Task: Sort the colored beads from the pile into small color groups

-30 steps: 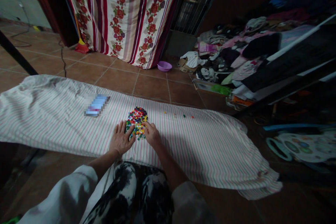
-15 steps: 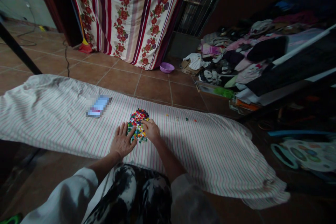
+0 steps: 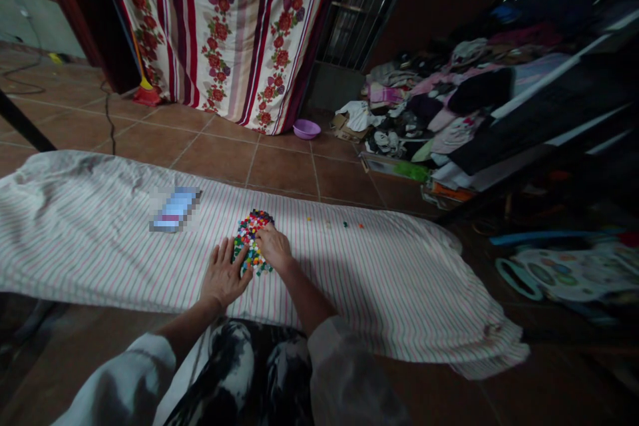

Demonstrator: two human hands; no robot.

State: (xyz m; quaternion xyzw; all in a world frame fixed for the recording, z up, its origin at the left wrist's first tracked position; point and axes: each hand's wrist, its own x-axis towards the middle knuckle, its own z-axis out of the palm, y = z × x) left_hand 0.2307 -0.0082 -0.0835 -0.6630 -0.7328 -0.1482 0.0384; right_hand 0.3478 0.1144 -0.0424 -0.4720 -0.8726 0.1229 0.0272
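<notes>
A heap of small, many-coloured pieces (image 3: 248, 231) lies on the striped cloth (image 3: 399, 279) in front of me. Flat on the cloth at the heap's near left edge rests my left hand (image 3: 225, 276), fingers spread, with the thumb and index finger against the pieces. My right hand (image 3: 274, 246) reaches over the heap's right side, its fingers bent and drawn together among the pieces. Whatever is between those fingertips is hidden. To the right, a yellow piece (image 3: 308, 218), a whitish piece (image 3: 328, 223), a green piece (image 3: 345, 224) and an orange piece (image 3: 361, 225) lie spaced in a row.
A blurred-out phone-like device (image 3: 176, 209) lies on the cloth left of the heap. Beyond, on the tiled floor, are a purple basin (image 3: 306, 128), a red and yellow broom (image 3: 146, 93) and a pile of clothes (image 3: 429, 100). A flowered curtain (image 3: 239, 33) hangs behind.
My view has shifted slightly, so most things appear farther left. My right fingers have moved a little farther in over the heap. My left hand stays spread beside it.
</notes>
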